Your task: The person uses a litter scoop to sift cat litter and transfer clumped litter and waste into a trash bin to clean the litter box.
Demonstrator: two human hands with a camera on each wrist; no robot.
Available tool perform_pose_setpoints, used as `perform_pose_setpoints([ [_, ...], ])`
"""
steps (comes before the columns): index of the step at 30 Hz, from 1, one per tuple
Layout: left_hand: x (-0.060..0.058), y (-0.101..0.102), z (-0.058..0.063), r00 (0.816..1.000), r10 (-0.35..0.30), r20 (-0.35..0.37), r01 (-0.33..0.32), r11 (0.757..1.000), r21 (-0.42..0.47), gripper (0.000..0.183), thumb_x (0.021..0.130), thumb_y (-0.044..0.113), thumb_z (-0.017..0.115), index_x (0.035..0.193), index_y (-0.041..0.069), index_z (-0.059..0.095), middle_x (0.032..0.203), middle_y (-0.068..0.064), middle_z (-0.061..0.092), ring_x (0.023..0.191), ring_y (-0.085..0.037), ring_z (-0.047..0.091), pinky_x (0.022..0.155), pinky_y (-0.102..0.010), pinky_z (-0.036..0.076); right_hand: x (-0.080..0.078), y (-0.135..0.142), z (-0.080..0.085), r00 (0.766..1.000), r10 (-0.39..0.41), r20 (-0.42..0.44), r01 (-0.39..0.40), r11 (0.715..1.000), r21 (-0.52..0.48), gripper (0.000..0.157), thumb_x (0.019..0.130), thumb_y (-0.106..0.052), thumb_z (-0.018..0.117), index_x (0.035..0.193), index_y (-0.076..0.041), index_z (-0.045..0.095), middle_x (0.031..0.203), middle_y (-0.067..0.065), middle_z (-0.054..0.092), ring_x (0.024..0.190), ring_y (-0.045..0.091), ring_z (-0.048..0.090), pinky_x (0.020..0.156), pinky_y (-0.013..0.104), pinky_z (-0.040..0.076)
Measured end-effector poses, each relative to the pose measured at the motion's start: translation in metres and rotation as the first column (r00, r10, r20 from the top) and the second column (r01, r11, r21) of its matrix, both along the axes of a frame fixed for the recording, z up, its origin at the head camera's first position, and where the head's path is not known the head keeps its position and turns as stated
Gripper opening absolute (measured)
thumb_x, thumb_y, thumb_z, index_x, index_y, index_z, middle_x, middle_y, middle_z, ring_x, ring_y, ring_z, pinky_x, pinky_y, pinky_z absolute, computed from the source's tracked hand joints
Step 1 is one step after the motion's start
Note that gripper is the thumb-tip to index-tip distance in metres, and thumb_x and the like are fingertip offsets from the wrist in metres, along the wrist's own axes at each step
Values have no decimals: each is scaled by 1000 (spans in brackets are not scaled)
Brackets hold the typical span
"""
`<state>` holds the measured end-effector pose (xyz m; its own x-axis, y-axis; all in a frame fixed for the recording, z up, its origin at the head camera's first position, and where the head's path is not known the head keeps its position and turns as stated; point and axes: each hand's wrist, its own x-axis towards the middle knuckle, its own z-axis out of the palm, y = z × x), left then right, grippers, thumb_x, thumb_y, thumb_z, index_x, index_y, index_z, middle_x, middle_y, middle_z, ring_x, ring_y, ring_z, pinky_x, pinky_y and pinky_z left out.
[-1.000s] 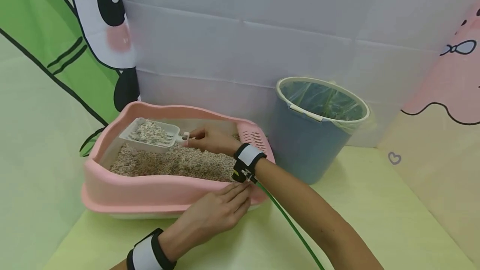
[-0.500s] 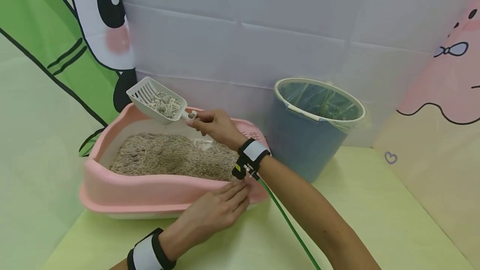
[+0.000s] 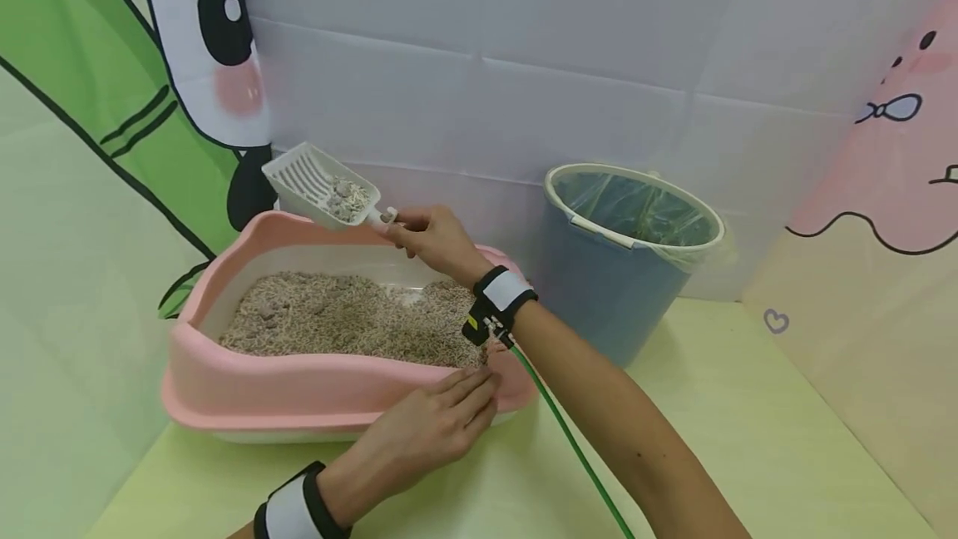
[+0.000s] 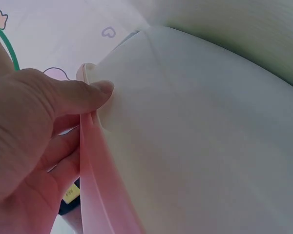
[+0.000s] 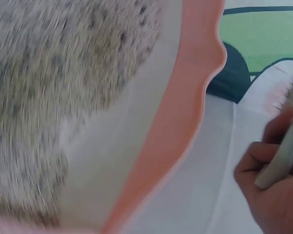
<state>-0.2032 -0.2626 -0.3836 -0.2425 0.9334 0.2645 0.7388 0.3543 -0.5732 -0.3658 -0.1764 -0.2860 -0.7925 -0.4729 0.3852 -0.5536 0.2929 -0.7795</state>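
My right hand (image 3: 441, 244) holds a white slotted litter scoop (image 3: 303, 177) by its handle, above the back rim of the litter box. Pale clumps and loose litter (image 3: 348, 200) lie at the handle end of the scoop. Beneath it is the pink-and-white litter box (image 3: 299, 389), with brownish granular litter (image 3: 329, 318) spread inside. A bare patch of the floor shows toward the back. My left hand (image 3: 419, 427) grips the box's front right edge. In the left wrist view its thumb (image 4: 95, 95) presses the white base while the fingers lie on the pink side.
A blue bucket (image 3: 599, 298) with a cream rim and a clear liner stands right of the litter box. Behind is a pale cloth wall (image 3: 584, 40) with cartoon prints. A green cable (image 3: 572, 431) runs from the right wrist band across the yellow-green table (image 3: 756, 422).
My right hand has raised the scoop out of the box to above its back rim. The load in it has shrunk and gathered near the handle. My left hand stays in place.
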Motion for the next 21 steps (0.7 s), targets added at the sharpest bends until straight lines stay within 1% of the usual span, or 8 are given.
perform_pose_setpoints([
  [2,0,1,0,1000,8,5,-8,1000,-7,50,81,3,65,130,3,53,138,-18,47,126,-31,39,108,-40,32,3,12,6,999,12,-30,-7,988,154,20,89,-31,64,84,-14,73,63,1,59,52,14,48,46,23,38],
  [3,1,1,0,1000,13,6,-13,1000,-13,52,80,3,65,131,3,53,138,-18,46,126,-32,39,108,-40,32,5,18,9,998,24,-50,-12,973,233,22,89,-30,64,79,-12,71,57,0,54,47,13,44,43,22,35],
  [6,1,0,-1,1000,27,10,-27,999,-32,58,77,3,69,132,3,52,140,-18,44,127,-31,38,108,-40,32,12,37,15,993,65,-102,-14,902,432,21,89,-27,65,76,-12,73,52,-4,49,41,8,34,40,21,29],
  [9,1,0,-1,999,36,19,-35,999,-41,60,76,3,70,133,3,51,141,-19,43,128,-31,37,108,-41,31,21,57,16,987,91,-130,-5,837,548,18,88,-25,66,81,-11,75,54,-5,56,40,7,33,41,21,29],
  [11,1,0,-1,999,38,29,-37,999,-33,59,77,3,70,133,3,51,141,-19,43,128,-31,37,108,-41,31,26,69,15,988,80,-134,12,815,579,15,87,-25,67,84,-13,76,57,-5,59,40,7,34,41,21,30],
  [12,1,0,-1,999,39,33,-38,999,-31,59,77,2,70,133,3,51,141,-19,43,128,-31,37,108,-41,31,28,75,14,988,77,-134,16,811,585,16,87,-25,67,80,-14,75,54,-4,56,40,7,33,41,21,29],
  [18,0,0,-1,999,32,44,-31,999,-16,57,79,1,68,133,3,51,141,-19,43,129,-32,35,109,-41,29,37,103,14,985,25,-170,80,810,581,24,87,-27,67,67,-15,69,48,-3,41,39,9,30,41,23,27],
  [21,1,-3,0,997,22,69,-22,1000,4,53,81,0,66,131,2,52,141,-19,43,129,-32,35,109,-42,30,40,107,16,982,-3,-188,118,790,601,18,86,-27,68,72,-15,71,51,-3,49,40,9,32,41,23,28],
])
